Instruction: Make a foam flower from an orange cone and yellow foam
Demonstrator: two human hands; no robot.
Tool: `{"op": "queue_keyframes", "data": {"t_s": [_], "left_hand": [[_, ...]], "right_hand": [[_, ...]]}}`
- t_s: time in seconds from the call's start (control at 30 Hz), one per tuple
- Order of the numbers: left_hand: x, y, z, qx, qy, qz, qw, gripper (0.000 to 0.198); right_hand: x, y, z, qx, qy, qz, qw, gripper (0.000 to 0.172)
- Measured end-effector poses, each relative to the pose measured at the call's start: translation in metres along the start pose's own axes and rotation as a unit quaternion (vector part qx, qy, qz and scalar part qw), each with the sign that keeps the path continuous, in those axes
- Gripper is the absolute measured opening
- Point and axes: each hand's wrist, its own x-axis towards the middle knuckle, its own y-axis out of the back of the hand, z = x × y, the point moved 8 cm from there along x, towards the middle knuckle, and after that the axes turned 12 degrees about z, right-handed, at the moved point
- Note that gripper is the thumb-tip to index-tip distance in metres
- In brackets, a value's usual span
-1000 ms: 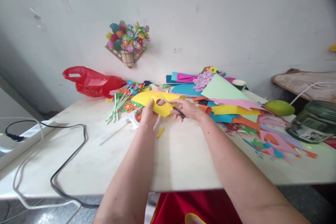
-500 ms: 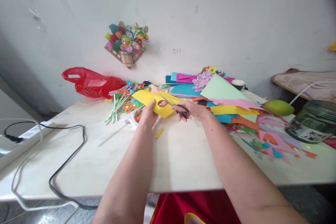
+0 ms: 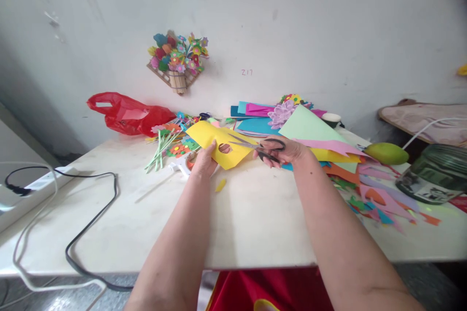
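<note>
My left hand [image 3: 206,159] grips a yellow craft sheet [image 3: 204,132] by its near edge, thumb on top. A round hole is cut in the sheet, and fingers show through it. Black-handled scissors [image 3: 272,148] are in my right hand [image 3: 288,150], fingers through the loops. Their blades are spread apart and point left, over the right part of the sheet. On the table below the sheet lies a small yellow scrap [image 3: 221,185]. A white glue gun [image 3: 181,165] rests just left of my left hand.
A red plastic bag [image 3: 134,115], paper flowers [image 3: 178,149] and pale green stems [image 3: 159,150] lie at the left. Coloured sheets [image 3: 310,129] are piled at the right, near scraps [image 3: 383,209], a green fruit [image 3: 386,153] and a glass jar [image 3: 434,175]. A black cable [image 3: 91,218] crosses the left side.
My right hand has drawn the scissors to the right, away from the hole, and their blades have spread wider. My left hand still holds the yellow sheet, which now lies more fully in view.
</note>
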Motion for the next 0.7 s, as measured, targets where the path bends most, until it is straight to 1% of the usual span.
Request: {"op": "queue_keyframes", "data": {"t_s": [0.1,0.2,0.33,0.43,0.57,0.63,0.7], "left_hand": [[-0.002,-0.001,-0.001,0.013,0.002,0.0,1.0,0.026],[-0.005,-0.001,-0.001,0.025,0.009,0.003,1.0,0.024],[-0.008,-0.001,0.0,0.038,0.016,0.01,0.999,0.03],[-0.009,0.002,0.0,0.04,0.018,0.034,0.998,0.032],[-0.009,0.006,0.001,0.034,0.023,0.067,0.997,0.027],[-0.008,0.006,0.002,0.032,0.017,0.069,0.997,0.026],[-0.007,0.005,0.004,0.032,0.004,0.053,0.998,0.024]], "right_hand": [[0.005,0.008,-0.003,0.004,-0.016,0.028,0.999,0.046],[0.008,0.01,-0.001,-0.027,-0.043,0.034,0.998,0.043],[0.009,0.01,0.003,-0.028,-0.046,0.031,0.998,0.042],[0.009,0.009,0.009,-0.029,-0.041,0.012,0.999,0.043],[0.01,0.007,0.014,-0.044,-0.038,-0.028,0.998,0.045],[0.011,0.007,0.015,-0.049,-0.041,-0.034,0.997,0.045],[0.01,0.008,0.017,-0.058,-0.05,-0.038,0.996,0.044]]}}
